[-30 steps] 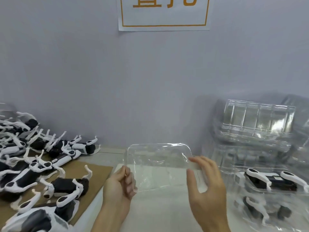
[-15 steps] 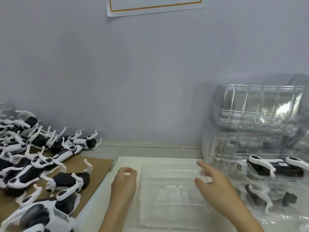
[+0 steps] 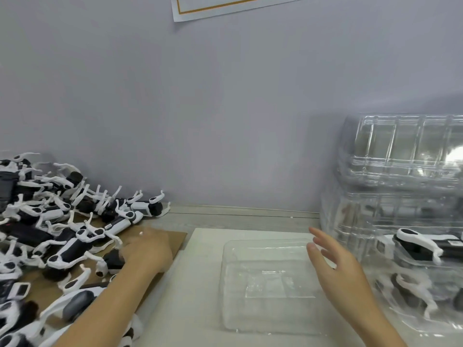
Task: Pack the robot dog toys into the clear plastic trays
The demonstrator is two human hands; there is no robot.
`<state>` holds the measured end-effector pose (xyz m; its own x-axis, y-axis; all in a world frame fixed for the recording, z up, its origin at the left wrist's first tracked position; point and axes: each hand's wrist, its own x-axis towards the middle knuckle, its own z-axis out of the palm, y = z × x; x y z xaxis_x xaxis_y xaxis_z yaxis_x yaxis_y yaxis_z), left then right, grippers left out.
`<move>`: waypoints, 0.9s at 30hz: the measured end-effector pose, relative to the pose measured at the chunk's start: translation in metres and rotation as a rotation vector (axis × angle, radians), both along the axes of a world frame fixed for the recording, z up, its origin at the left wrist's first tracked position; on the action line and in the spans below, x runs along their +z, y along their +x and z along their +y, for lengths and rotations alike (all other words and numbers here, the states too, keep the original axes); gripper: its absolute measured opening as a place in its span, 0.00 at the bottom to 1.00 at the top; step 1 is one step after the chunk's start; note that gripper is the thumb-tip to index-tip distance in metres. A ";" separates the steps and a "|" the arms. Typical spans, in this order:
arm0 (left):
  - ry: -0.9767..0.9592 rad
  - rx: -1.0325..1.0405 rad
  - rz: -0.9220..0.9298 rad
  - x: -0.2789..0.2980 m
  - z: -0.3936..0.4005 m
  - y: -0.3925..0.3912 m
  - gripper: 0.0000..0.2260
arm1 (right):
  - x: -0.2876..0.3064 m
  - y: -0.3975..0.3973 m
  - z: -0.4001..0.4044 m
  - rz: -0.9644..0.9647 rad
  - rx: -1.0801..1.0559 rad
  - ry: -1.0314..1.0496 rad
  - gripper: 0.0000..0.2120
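Note:
An empty clear plastic tray [image 3: 266, 305] lies flat on a white mat [image 3: 200, 284] in front of me. A pile of black-and-white robot dog toys [image 3: 62, 234] covers a brown cardboard sheet [image 3: 177, 238] on the left. My left hand [image 3: 150, 249], blurred, reaches into the near edge of that pile beside one dog toy [image 3: 111, 262]; its fingers are hidden, so I cannot see a grip. My right hand [image 3: 335, 269] hovers with spread fingers over the tray's right edge and holds nothing.
On the right stands a stack of clear plastic trays [image 3: 400, 159], and lower ones hold packed robot dogs [image 3: 416, 246]. A grey wall closes the back of the table, with a paper sign [image 3: 225, 6] high up.
The tray, held up in both hands a second ago, now lies on the mat. My left hand has moved left to the dog pile. My right hand stays by the tray's right edge.

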<state>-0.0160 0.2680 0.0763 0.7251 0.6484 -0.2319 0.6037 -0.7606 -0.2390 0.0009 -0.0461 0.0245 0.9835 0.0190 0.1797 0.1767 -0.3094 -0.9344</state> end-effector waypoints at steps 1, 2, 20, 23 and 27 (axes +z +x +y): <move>0.029 -0.021 0.001 -0.003 0.002 0.001 0.26 | -0.001 0.000 0.000 0.003 0.000 0.005 0.16; 0.060 -0.051 -0.034 -0.006 0.004 0.002 0.23 | -0.002 0.000 0.000 0.006 0.000 0.009 0.16; -0.386 -0.254 -1.313 0.047 -0.053 -0.002 0.07 | 0.002 0.001 0.000 -0.046 -0.028 -0.017 0.12; -0.547 -0.144 -1.515 0.039 -0.078 -0.009 0.06 | 0.007 -0.001 0.002 -0.125 -0.054 -0.045 0.11; -0.642 -0.114 -1.693 0.022 -0.109 -0.016 0.05 | 0.020 -0.006 0.012 -0.307 -0.094 -0.110 0.11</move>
